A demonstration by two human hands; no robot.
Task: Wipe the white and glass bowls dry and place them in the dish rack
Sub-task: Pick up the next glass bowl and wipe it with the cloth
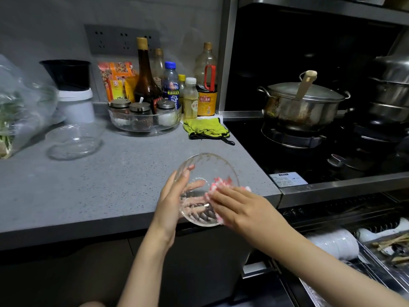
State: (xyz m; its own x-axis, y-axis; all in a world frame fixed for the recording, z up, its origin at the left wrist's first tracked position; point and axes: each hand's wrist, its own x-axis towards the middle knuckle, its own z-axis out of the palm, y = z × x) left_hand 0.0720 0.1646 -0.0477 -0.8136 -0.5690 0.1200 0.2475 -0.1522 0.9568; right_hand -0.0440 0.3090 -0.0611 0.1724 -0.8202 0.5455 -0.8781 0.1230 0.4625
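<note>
A clear glass bowl (pixel 207 165) is tilted in the air over the counter's front edge. My left hand (pixel 172 200) holds it from the left, with fingers behind the glass and the thumb at the rim. My right hand (pixel 239 207) presses a pink and white cloth (pixel 221 185) against the bowl's right side. A second glass bowl (pixel 75 140) stands upright on the grey counter (pixel 110 173) at the left. White bowls (pixel 334 242) lie stacked in the pulled-out dish rack (pixel 376 282) at the lower right.
Sauce bottles and a glass tray of spice jars (pixel 145 120) line the back wall. A yellow-green cloth (pixel 207 128) lies by the hob. A steel pot (pixel 303 105) sits on the black stove. A plastic bag of greens (pixel 17 107) is far left.
</note>
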